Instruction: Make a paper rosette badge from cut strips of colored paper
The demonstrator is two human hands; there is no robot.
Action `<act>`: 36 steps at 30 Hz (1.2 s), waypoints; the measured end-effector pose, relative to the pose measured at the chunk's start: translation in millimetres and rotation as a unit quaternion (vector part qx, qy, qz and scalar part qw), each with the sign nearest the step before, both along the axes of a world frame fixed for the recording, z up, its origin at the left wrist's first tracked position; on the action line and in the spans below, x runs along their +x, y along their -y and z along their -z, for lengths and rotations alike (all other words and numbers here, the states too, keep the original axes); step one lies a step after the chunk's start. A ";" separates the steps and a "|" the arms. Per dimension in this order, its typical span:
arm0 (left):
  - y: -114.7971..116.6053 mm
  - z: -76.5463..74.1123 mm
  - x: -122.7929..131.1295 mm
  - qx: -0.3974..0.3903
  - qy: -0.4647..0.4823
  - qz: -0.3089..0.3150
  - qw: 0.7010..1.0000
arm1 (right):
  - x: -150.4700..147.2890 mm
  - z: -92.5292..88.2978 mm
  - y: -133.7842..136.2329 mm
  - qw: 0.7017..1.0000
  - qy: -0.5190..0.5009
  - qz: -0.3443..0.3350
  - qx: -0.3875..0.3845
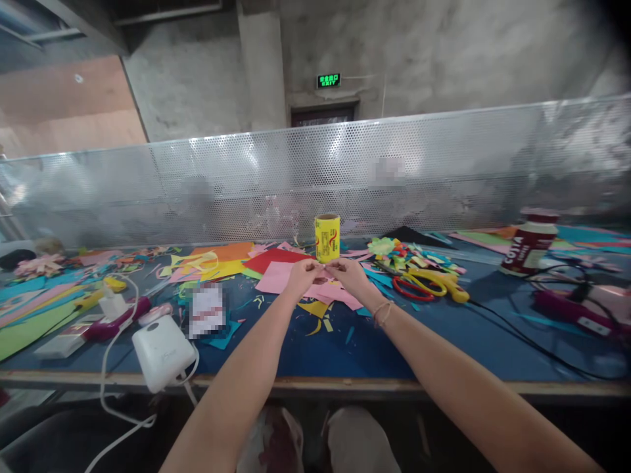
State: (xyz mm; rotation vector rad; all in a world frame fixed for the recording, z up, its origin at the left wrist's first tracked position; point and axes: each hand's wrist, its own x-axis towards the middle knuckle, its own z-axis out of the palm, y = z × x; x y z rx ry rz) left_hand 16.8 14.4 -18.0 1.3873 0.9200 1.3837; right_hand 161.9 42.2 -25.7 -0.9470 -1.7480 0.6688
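Both of my hands meet over a sheet of pink paper (274,277) in the middle of the table. The fingers of my left hand (304,270) are pinched together, close to those of my right hand (344,270), also pinched. Whatever lies between the fingertips is too small to make out. Just behind them a yellow roll (328,238) with printed markings stands upright. To the right of my right hand lie red-handled scissors (413,288) and a yellow tool with a black cord (446,282).
Cut coloured paper covers much of the blue table (305,358). A dark COSTA bottle (532,243) and cables stand on the right. On the left are a white power bank (162,353) at the front edge and a purple power strip (118,318). A perforated metal screen (256,190) closes the back.
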 end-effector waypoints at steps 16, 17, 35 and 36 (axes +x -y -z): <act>6.4 -7.4 -1.5 -0.041 0.005 -0.004 0.999 | 4.1 3.4 -7.5 0.999 -0.012 -0.013 -0.051; 6.2 -7.5 -1.6 -0.043 0.006 -0.004 0.999 | 3.6 3.4 -7.3 0.998 -0.013 -0.014 -0.052; 1.2 -4.0 -1.6 -0.039 0.041 0.013 0.998 | -2.9 -10.0 11.3 0.998 -0.045 0.010 -0.045; 1.4 -4.2 -1.4 -0.040 0.042 0.015 0.998 | -3.0 -10.9 12.6 0.998 -0.040 0.015 -0.041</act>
